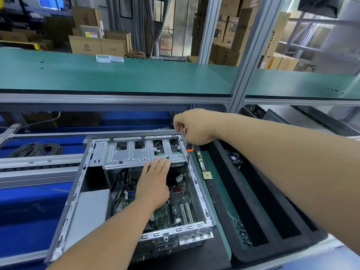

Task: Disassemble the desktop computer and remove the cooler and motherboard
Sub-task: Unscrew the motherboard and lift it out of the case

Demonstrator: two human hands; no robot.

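An open desktop case (76, 193) lies on its side before me. The green motherboard (178, 203) shows inside, partly hidden by my left arm. My left hand (153, 182) hovers flat over the board, fingers straight, their tips at the edge of the silver drive cage (136, 152). My right hand (191, 126) grips an orange-and-black screwdriver (188, 147) upright; its shaft runs down inside the case's right wall. The cooler (236, 159) lies outside the case, on the black tray to the right.
To the right, a green mat carries a RAM stick (201, 160), a CPU chip (207, 175) and several loose screws (242, 230), beside a black foam tray (272, 207). A coil of cables (37, 149) lies left. A green shelf (116, 75) overhangs the back.
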